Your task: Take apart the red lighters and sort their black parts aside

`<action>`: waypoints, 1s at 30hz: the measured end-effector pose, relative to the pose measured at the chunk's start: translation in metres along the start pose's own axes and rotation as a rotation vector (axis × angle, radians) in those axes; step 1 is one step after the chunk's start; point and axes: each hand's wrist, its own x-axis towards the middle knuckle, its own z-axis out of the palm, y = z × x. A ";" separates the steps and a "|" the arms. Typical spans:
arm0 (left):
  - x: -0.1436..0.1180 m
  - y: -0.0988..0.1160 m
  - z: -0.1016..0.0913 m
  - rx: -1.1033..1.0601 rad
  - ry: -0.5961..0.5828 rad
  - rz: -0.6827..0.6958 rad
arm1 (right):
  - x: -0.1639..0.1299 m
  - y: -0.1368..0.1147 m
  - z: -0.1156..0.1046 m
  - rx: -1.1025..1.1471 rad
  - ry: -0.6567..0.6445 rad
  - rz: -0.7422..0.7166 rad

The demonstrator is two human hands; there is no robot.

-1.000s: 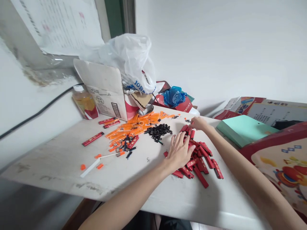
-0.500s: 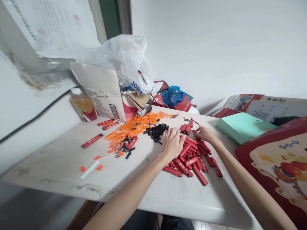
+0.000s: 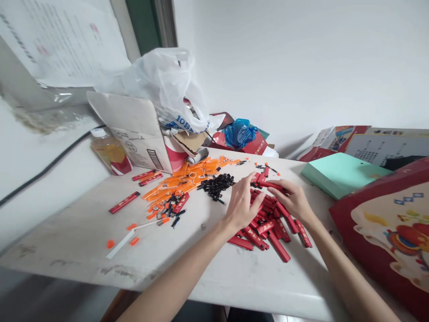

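My right hand (image 3: 292, 199) is closed on a flat red case (image 3: 270, 184), a slim stick with a dark end, held over a heap of similar red cases (image 3: 264, 227) with gold print. My left hand (image 3: 240, 199) is at the left side of the heap, thumb and fingers apart, its fingertips close to the left end of the held case. Whether they touch it I cannot tell. A pile of small black parts (image 3: 216, 185) lies left of my left hand. Beyond that spread orange translucent strips (image 3: 191, 174), with small metal and dark pieces among them.
Several red cases (image 3: 124, 202) lie apart at the left, near a white strip (image 3: 120, 243) and orange bits. A cardboard box (image 3: 137, 129), white plastic bag (image 3: 177, 89) and bottle (image 3: 112, 152) stand behind. A mint-green box (image 3: 342, 174) and red printed bag (image 3: 385, 232) border the right.
My right hand has lifted a red case from the heap's far right side and brought it left. My left hand has risen and turned, its thumb now apart from the fingers.
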 end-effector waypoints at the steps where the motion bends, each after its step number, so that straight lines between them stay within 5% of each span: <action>1: 0.000 0.001 -0.001 0.004 -0.022 0.020 | -0.004 -0.008 0.005 0.032 -0.007 -0.035; 5: 0.004 0.000 -0.004 0.070 -0.129 0.071 | -0.019 -0.024 0.019 0.159 -0.028 -0.006; 11: 0.008 -0.007 -0.004 0.123 -0.123 0.083 | -0.026 -0.022 0.018 0.392 0.096 0.194; 18: 0.011 -0.007 -0.008 0.112 -0.118 0.061 | -0.026 -0.024 0.016 0.420 0.164 0.168; 30: 0.000 0.010 -0.004 -0.007 -0.078 0.105 | -0.026 -0.036 0.018 0.589 0.025 0.158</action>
